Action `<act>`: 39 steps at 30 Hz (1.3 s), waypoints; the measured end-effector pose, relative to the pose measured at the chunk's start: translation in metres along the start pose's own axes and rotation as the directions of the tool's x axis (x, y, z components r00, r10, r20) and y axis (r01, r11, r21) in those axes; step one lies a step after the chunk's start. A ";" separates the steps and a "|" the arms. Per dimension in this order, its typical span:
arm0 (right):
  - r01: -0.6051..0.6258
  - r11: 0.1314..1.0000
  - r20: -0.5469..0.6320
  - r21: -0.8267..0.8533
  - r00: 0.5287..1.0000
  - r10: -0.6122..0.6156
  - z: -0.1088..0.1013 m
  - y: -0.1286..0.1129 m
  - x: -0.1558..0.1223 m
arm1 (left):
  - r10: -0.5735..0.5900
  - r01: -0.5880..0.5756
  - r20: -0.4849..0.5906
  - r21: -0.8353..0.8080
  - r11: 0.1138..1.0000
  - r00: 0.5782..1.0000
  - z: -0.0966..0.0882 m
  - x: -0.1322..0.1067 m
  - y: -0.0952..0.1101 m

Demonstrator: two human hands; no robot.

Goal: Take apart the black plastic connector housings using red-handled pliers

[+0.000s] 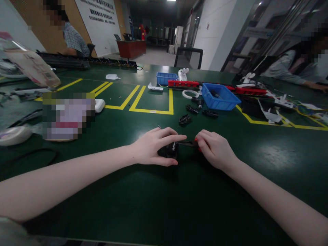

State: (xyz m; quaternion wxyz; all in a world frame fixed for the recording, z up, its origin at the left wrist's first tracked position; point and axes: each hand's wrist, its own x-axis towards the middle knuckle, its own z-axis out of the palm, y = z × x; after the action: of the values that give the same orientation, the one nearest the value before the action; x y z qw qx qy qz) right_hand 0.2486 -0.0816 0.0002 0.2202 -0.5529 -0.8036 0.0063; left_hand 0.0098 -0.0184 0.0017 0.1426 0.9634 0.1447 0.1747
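My left hand (156, 147) curves around a small black part (171, 150) on the green table, thumb at its near side and fingers at its far side. A bit of bright metal shows on top of the part, and my fingers cover much of the rest. From the right, my right hand (214, 147) grips slim-nosed pliers (188, 143) with red handles, mostly hidden in the closed fingers. The dark jaws point left and reach the black part; whether they clamp anything cannot be made out. Just beyond lies another black part (185, 119).
More black pieces (210, 113) lie near a blue bin (220, 97), with a white ring (190, 94) and a red rail (183, 83) behind. A blurred-out phone-like object (68, 119) and a tape roll (15, 135) are at left. Other people sit at far left and right.
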 end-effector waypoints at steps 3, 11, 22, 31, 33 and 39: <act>0.001 1.000 0.002 0.009 1.000 -0.001 0.000 0.001 0.000 | 0.021 -0.021 -0.012 0.023 1.000 1.000 0.001 0.000 0.000; 0.019 1.000 -0.022 0.021 1.000 -0.018 -0.001 0.005 -0.002 | 0.010 -0.009 -0.045 0.020 1.000 0.999 0.002 0.001 0.000; 0.025 0.997 -0.031 -0.071 0.999 -0.027 -0.009 0.005 -0.002 | -0.039 0.037 -0.040 -0.046 0.998 0.998 0.001 0.001 0.000; 0.016 0.957 0.019 -0.288 1.000 -0.011 -0.013 0.018 -0.003 | -0.253 0.252 -0.083 -0.019 0.967 0.964 -0.007 -0.002 -0.004; 0.063 0.950 0.056 -0.307 0.997 -0.048 -0.012 0.010 -0.003 | -0.301 0.302 -0.071 0.008 0.953 0.951 -0.010 -0.004 -0.007; 0.157 0.904 0.126 -0.397 0.985 -0.116 -0.012 -0.010 -0.003 | -0.323 0.317 0.040 0.115 0.942 0.946 -0.011 -0.004 -0.009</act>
State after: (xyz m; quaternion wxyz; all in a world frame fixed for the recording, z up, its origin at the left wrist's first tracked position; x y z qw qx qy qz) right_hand 0.2452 -0.0910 0.0129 0.0603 -0.5279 -0.8340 -0.1485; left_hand -0.0003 -0.0091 0.0073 0.1212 0.9382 0.3041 0.1128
